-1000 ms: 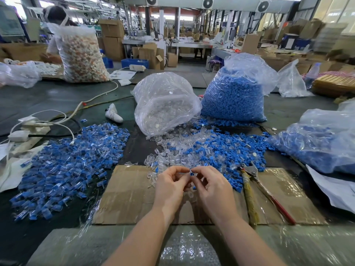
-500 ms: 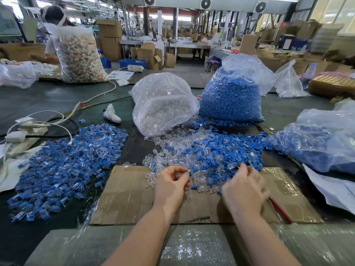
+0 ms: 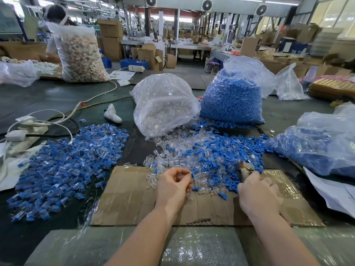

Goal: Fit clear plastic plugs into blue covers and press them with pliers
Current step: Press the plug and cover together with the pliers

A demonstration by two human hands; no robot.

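Head view: the left hand [image 3: 173,186] pinches a fitted piece [image 3: 190,176], blue tip up, over the cardboard [image 3: 126,196]. The right hand [image 3: 257,192] curls round the pliers [image 3: 245,167], jaws pointing away, just right of the piece, so the pliers likely must swing left to reach it.

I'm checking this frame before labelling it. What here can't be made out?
- Pliers, head view: only the jaw end shows; the right hand covers the handles.
- Piece in the left hand: a blue tip peeks out; curled fingers hide whether a clear plug is seated.
- Bag at the right: cut off by the frame edge.
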